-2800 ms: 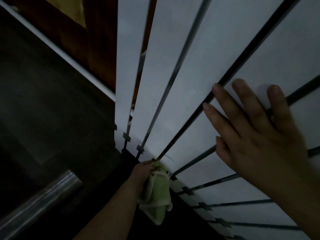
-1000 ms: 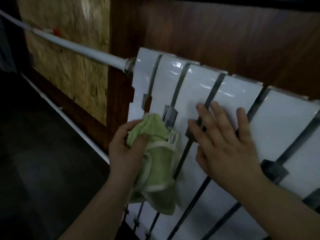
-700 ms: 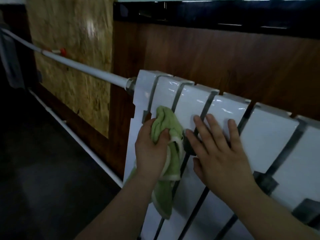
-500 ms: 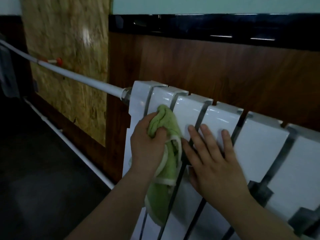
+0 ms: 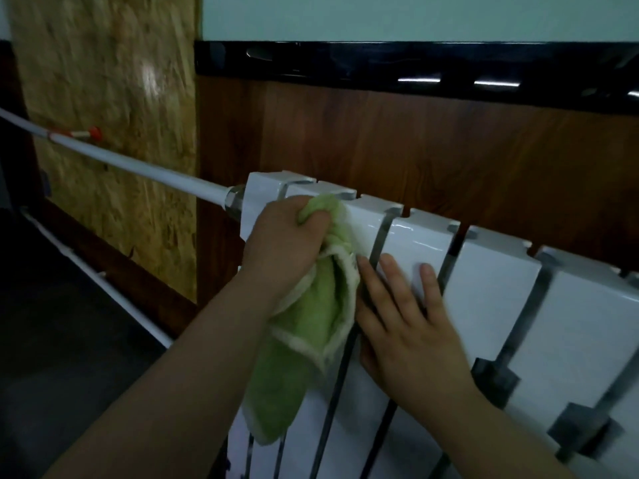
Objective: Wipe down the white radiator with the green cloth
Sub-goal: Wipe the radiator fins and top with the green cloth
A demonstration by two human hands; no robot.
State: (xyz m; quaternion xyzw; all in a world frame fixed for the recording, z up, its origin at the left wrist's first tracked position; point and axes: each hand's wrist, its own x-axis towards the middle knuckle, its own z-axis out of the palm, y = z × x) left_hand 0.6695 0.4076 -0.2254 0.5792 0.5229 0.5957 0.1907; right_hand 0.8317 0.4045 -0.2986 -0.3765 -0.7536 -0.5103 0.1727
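A: Behind it all we have glossy brown wood panelling (image 5: 415,143) under a shiny black trim strip (image 5: 380,60), with a rough chipboard sheet (image 5: 103,98) to the left.

B: And a smooth white pipe (image 5: 138,167) slants into the white radiator (image 5: 491,299), whose flat, glossy sections stand side by side with dark gaps between them.

A: We see the left hand (image 5: 280,247) bunching the green cloth (image 5: 304,340) against the radiator's top, near the pipe end. The fluffy, pale-edged terry hangs down the front.

B: The right hand (image 5: 408,333) lies flat, fingers (image 5: 428,285) straight and spread, on the next sections just beside the cloth. It may touch the hem, though blur hides that from us.
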